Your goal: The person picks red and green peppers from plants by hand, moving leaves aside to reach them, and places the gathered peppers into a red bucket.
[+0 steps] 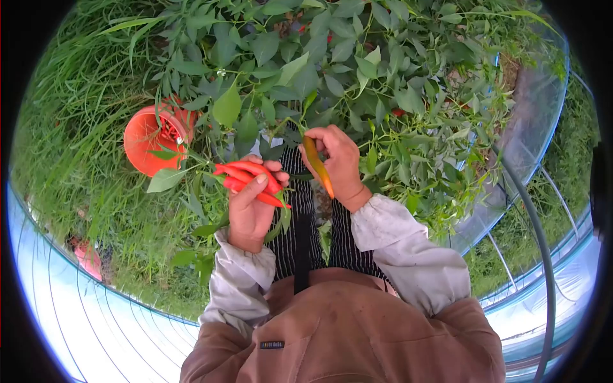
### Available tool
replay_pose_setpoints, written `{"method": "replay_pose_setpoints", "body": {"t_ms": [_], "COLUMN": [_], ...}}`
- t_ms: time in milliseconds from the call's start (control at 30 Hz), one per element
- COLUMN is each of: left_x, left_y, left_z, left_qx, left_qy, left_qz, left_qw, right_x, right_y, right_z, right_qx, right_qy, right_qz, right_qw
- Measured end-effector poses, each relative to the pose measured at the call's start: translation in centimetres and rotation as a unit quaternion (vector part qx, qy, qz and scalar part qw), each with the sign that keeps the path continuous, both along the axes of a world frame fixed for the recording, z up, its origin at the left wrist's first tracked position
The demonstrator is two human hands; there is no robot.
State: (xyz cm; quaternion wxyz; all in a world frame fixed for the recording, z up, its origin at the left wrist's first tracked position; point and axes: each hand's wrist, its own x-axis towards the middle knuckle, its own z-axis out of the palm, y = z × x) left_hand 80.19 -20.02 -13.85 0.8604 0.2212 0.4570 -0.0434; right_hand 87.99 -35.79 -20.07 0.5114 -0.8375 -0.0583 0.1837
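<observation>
Several red chili peppers [250,176] lie across the palm of my left hand [248,207], pinned under its thumb. Green stems and a leaf stick out around them. To the right, my right hand [338,165] is closed on a single chili pepper [317,166], part green and part orange, whose tip points down. The stem end of that pepper is up among the leaves of the pepper plant [306,76]. Both hands are in front of my striped trousers, close to the lower foliage.
An orange bucket [144,142] with red peppers inside leans in the tall grass [83,115] at the left. At the right, a grey hose [533,236] curves past clear plastic sheeting [533,121]. A pink object [88,258] lies at the lower left.
</observation>
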Motion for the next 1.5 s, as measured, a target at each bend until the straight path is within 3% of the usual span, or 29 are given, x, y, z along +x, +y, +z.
{"method": "replay_pose_setpoints", "body": {"t_ms": [167,267,333,467,600,667,733,800,833,867,933,967,1000,1067,1133,1200,1333,1400,1433,1500], "left_x": [0.0,0.1,-0.4,-1.8,-4.6,-6.4,-8.0,-9.1,-9.0,-9.1,-9.0,-8.7,-8.5,-8.7,-9.1,-8.8,-8.5,-7.8,-7.4,-7.4], "left_y": [-0.3,-0.3,0.1,1.7,3.1,3.6,4.1,4.6,4.5,4.7,4.5,4.5,4.7,4.9,5.1,5.2,5.4,5.7,5.5,5.2], "left_z": [-0.1,-0.4,-0.7,-2.9,-6.3,-8.3,-10.4,-11.6,-11.8,-11.9,-12.3,-12.4,-12.3,-12.4,-12.5,-11.9,-11.0,-10.2,-9.7,-9.0], "left_qx": [0.022,0.046,0.056,0.069,0.072,0.026,0.005,-0.022,-0.021,-0.024,-0.029,-0.035,-0.048,-0.063,-0.039,-0.039,-0.039,-0.037,-0.035,-0.006], "left_qy": [0.026,0.034,0.051,0.111,0.181,0.217,0.251,0.271,0.277,0.282,0.287,0.289,0.293,0.299,0.275,0.288,0.265,0.239,0.212,0.192], "left_qz": [-0.009,-0.02,-0.024,0.026,0.026,0.059,0.075,0.086,0.091,0.091,0.092,0.095,0.096,0.1,0.1,0.1,0.099,0.092,0.084,0.05], "left_qw": [0.999,0.998,0.997,0.991,0.981,0.974,0.965,0.958,0.956,0.955,0.953,0.952,0.95,0.947,0.955,0.952,0.958,0.966,0.973,0.98], "right_x": [-0.5,0.4,1.4,7.2,14.0,16.7,19.3,21.4,21.8,21.7,21.3,20.5,19.8,18.5,18.6,18.9,18.7,18.1,17.0,15.5], "right_y": [-0.7,-0.7,-0.9,-1.0,-0.2,0.8,1.3,0.6,-1.0,-1.0,-1.5,-1.6,-1.6,-0.9,0.3,1.2,1.0,-0.5,-2.2,-2.6], "right_z": [-0.5,-0.8,-0.4,-0.5,-4.8,-8.7,-12.2,-13.9,-17.4,-17.0,-16.0,-15.8,-15.9,-16.1,-16.4,-17.3,-16.1,-15.1,-13.5,-9.5], "right_qx": [0.009,-0.044,-0.044,-0.026,0.034,0.112,0.078,0.063,0.021,0.017,-0.185,-0.222,-0.227,-0.407,-0.439,-0.505,-0.484,-0.385,-0.337,-0.234], "right_qy": [0.011,0.012,0.071,0.067,-0.029,0.124,0.215,0.253,0.228,0.233,0.171,0.149,0.149,-0.023,-0.013,0.002,0.032,0.015,-0.077,-0.092], "right_qz": [0.034,0.083,0.101,-0.016,-0.005,0.028,-0.065,-0.185,-0.187,-0.187,-0.038,0.034,0.038,0.232,0.252,0.307,0.214,0.151,0.108,0.038], "right_qw": [0.999,0.996,0.991,0.997,0.999,0.986,0.971,0.947,0.955,0.954,0.967,0.963,0.962,0.883,0.863,0.807,0.848,0.911,0.932,0.967]}}
